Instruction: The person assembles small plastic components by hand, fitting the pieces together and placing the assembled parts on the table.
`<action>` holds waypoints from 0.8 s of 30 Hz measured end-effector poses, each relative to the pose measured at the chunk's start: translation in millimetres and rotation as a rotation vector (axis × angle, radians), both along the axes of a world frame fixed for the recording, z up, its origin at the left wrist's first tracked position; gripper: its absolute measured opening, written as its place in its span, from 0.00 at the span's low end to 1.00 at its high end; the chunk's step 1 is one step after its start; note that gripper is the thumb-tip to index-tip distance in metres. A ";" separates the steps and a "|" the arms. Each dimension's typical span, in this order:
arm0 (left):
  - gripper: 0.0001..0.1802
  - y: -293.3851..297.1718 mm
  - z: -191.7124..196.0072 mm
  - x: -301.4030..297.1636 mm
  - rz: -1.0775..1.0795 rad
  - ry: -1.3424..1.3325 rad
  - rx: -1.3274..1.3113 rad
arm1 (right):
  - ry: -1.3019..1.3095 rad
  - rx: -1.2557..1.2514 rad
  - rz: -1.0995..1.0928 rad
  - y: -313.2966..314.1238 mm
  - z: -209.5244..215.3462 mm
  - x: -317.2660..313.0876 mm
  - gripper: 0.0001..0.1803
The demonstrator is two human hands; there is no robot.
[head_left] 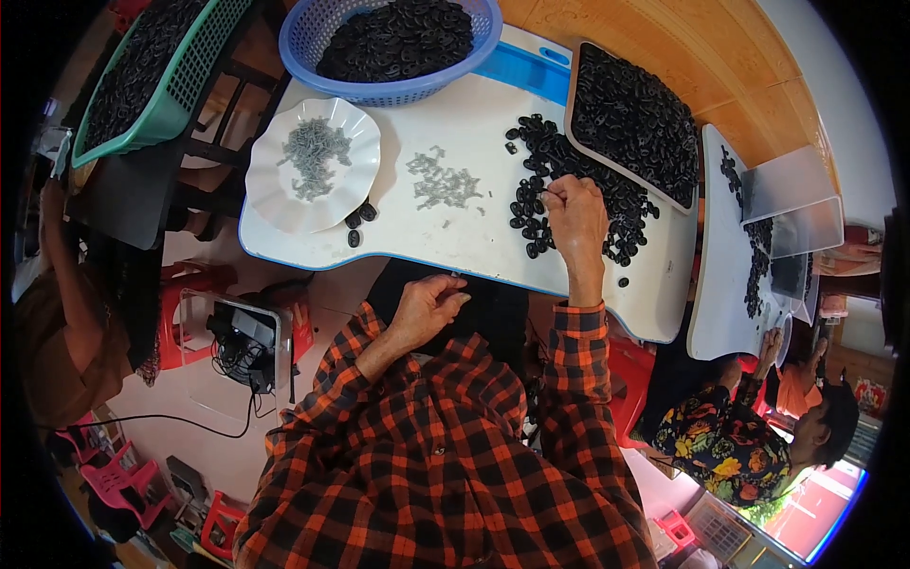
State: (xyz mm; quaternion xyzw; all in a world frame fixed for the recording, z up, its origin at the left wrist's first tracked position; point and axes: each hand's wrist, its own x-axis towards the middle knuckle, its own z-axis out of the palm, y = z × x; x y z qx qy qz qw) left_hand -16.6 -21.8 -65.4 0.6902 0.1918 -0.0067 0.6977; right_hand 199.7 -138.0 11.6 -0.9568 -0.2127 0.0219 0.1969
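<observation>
Crowding the far side of the white table [427,123], a blue-violet basket [398,93] of black pieces sits behind a scalloped white plate [268,180] bearing a mound of small grey pieces [315,156]. A few black ovals [368,211] lie just beside the plate's rim. Off to the left there's a green basket [171,90], also full of black pieces, and a person in brown [71,351]; to the right, a co-worker in a floral shirt [730,436] sits at a side table [706,313] with a clear box [804,228] on it. A pale-rimmed tray [629,174], packed with black pieces, closes off the far side of the loose black heap [616,194], and loose grey bits [441,185] are scattered between plate and heap.

From where I stand, the right hand [578,223] is over that heap, hiding part of it, thumb and forefinger drawn together; whether a piece is pinched there, I can't tell. The left hand [422,308] is at the table's near edge, below the grey scatter, its fingers curled and the thumb close to them. Something tiny may be at those fingertips, but it's too small to make out.
</observation>
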 end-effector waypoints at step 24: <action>0.12 4.7 13.3 2.1 -0.039 -0.029 -0.055 | 0.188 0.692 -0.093 -16.5 1.3 -36.6 0.06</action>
